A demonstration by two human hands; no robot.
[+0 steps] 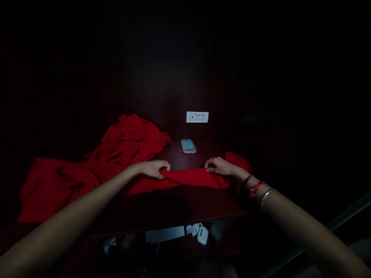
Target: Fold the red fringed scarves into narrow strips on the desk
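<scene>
A long red cloth [191,178] stretches across the dark wooden desk, with a narrow flat strip between my two hands. My left hand [154,169] pinches the upper edge of that strip, fingers curled over it. On the right, my right hand [218,166] grips the same edge, its fingers bent down onto the fabric. Further left the red fabric spreads out in loose folds, and a rumpled red heap [130,135] lies behind my left forearm. Past my right hand, a bit of red fabric shows behind the wrist.
Behind the cloth lies a phone [188,146] with a blurred screen. A white socket panel [197,117] is on the back wall. Below the desk's front edge are a white sheet [165,234], crumpled paper [193,229] and a small white case [203,235]. The surroundings are very dark.
</scene>
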